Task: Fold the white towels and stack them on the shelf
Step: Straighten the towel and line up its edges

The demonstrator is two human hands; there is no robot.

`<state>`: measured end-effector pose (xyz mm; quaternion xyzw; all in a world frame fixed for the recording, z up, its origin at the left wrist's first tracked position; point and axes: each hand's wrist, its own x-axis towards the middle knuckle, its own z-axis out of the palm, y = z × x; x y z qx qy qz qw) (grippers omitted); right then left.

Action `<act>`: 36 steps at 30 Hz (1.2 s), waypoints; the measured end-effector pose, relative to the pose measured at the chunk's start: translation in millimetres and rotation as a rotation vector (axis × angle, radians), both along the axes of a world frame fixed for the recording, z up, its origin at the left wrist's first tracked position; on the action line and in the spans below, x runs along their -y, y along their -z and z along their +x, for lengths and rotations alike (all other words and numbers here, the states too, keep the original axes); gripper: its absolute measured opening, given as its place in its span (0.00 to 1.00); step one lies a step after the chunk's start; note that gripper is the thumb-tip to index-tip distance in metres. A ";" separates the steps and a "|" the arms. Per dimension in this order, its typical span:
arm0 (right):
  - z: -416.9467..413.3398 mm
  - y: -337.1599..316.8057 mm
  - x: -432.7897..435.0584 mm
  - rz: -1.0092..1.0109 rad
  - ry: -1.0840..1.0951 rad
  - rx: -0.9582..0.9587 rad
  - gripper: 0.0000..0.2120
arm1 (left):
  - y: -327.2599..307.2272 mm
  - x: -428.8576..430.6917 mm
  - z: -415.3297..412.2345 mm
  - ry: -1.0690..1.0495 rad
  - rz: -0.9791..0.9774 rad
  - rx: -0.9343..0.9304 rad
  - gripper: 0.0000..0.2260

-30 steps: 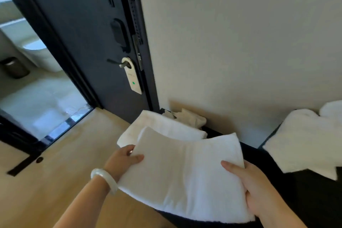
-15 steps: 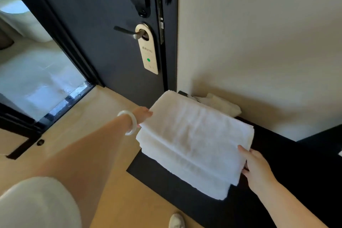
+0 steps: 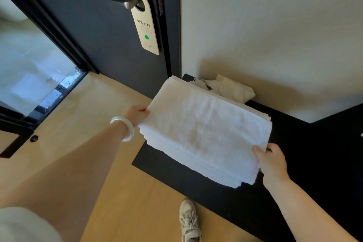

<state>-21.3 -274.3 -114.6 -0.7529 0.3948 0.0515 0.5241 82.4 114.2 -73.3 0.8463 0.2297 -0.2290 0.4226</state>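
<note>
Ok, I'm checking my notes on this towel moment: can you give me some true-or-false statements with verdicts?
1. The left hand and right hand hold the towel stack at opposite ends. True.
2. The towel stack lies on the wooden floor. False: it is on the black shelf.
3. A white bangle circles the right wrist. False: the bangle is on the left wrist.
4. A door hanger with a green dot hangs from the door handle. True.

Single head-worn wide-angle view, pitched forward and steeply down. Near the towel stack (image 3: 206, 133) and black shelf (image 3: 314, 153) at centre, with the door (image 3: 88, 25) at upper left, the floor (image 3: 127, 212) at lower left and a shoe (image 3: 189, 220) at the bottom edge.
</note>
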 end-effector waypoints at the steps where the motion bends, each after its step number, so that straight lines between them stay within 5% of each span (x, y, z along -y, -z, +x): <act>1: -0.6 4.6 1.0 -0.003 0.005 -0.015 0.12 | 0.6 1.0 -1.5 -0.031 -0.024 -0.004 0.11; 14: 1.1 -4.1 -1.7 0.044 0.018 0.002 0.09 | 8.4 1.4 -3.2 -0.075 0.008 0.025 0.14; 21: 2.5 -31.1 11.1 0.161 0.026 -0.009 0.13 | -14.9 34.3 1.4 0.213 0.349 0.035 0.18; 24: -0.8 -59.8 28.3 0.150 -0.024 -0.005 0.16 | -36.9 65.3 -5.4 0.417 0.671 0.023 0.27; 26: -5.0 -86.0 49.3 0.085 -0.077 0.037 0.16 | -54.8 96.5 -9.5 0.532 0.761 0.057 0.29; 30: -21.9 -146.6 106.7 -0.108 -0.243 0.185 0.15 | -92.6 185.6 -22.8 0.680 0.615 0.124 0.31; 36: -52.2 -197.6 240.7 -0.896 -0.423 0.223 0.27 | -139.9 364.5 -64.2 0.896 0.312 0.346 0.36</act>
